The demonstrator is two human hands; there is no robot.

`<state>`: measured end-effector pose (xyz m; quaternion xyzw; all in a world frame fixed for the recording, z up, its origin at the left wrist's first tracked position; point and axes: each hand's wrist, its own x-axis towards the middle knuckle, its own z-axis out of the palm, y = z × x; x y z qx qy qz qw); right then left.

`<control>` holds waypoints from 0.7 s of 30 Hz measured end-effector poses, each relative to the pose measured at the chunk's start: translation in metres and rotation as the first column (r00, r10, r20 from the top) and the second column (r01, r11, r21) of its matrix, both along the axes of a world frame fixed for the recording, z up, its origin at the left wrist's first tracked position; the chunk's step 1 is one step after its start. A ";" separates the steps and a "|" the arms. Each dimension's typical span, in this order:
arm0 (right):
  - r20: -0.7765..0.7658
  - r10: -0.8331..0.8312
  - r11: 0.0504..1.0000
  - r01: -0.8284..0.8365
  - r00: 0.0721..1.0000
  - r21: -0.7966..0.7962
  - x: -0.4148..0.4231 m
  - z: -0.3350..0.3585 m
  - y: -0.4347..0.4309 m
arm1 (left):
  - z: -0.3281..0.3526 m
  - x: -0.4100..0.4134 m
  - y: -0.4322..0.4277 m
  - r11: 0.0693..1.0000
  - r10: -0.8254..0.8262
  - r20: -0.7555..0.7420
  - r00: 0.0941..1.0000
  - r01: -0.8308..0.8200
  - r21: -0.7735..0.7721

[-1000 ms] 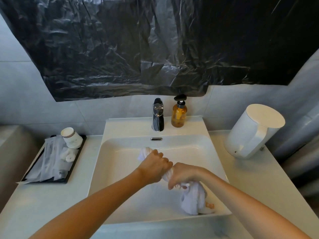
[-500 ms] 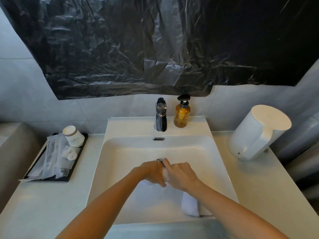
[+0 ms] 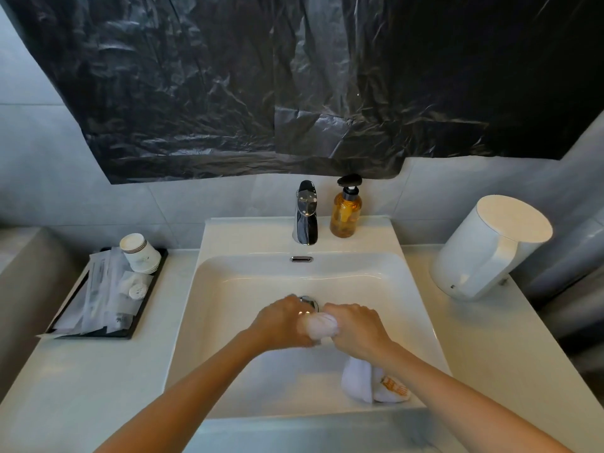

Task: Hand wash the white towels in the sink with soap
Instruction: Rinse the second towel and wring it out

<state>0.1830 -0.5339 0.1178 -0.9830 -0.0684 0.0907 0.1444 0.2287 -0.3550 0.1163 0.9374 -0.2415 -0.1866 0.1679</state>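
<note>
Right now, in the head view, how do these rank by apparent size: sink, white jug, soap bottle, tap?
1. sink
2. white jug
3. soap bottle and tap look about alike, so they are not ranked.

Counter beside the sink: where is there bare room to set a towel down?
Bare: counter left of the sink, nearer than the black tray; counter right of it, nearer than the white canister; the ledge left of the faucet. Crowded: the tray, full of packets and cups; mid-basin, where left hand and right hand grip the towel.
</note>
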 end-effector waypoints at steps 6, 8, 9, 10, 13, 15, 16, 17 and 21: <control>-0.535 -0.207 0.639 0.527 0.819 0.560 0.005 0.013 -0.006 | -0.021 -0.033 -0.004 0.945 -0.165 0.634 0.756 0.306 -0.119; -0.608 -0.151 0.627 0.551 0.779 0.551 0.002 0.029 -0.007 | -0.019 -0.033 -0.005 0.955 -0.212 0.682 0.700 0.296 -0.007; -0.633 -0.098 0.650 0.531 0.768 0.543 0.001 0.037 -0.006 | -0.017 -0.027 -0.005 0.954 -0.236 0.713 0.660 0.299 0.039; -0.649 -0.049 0.693 0.493 0.759 0.525 0.001 0.041 -0.005 | -0.017 -0.020 -0.003 0.945 -0.263 0.741 0.618 0.320 0.068; -0.683 -0.018 0.792 0.427 0.730 0.436 0.001 0.047 0.003 | -0.011 -0.001 -0.006 0.904 -0.303 0.772 0.559 0.425 0.046; -0.683 -0.088 0.818 0.444 0.725 0.366 0.005 0.040 0.008 | -0.002 0.004 -0.013 0.903 -0.361 0.685 0.633 0.420 0.088; -0.641 -0.139 0.851 0.422 0.755 0.312 0.007 0.035 0.009 | 0.003 0.005 -0.016 0.907 -0.394 0.604 0.693 0.399 0.133; -0.561 -0.179 0.895 0.370 0.808 0.249 0.009 0.029 0.010 | 0.008 0.003 -0.018 0.914 -0.404 0.498 0.767 0.363 0.182; -0.241 -0.195 0.972 0.221 0.951 0.082 0.007 0.011 0.016 | 0.010 0.002 -0.029 0.929 -0.298 0.241 0.924 0.224 0.293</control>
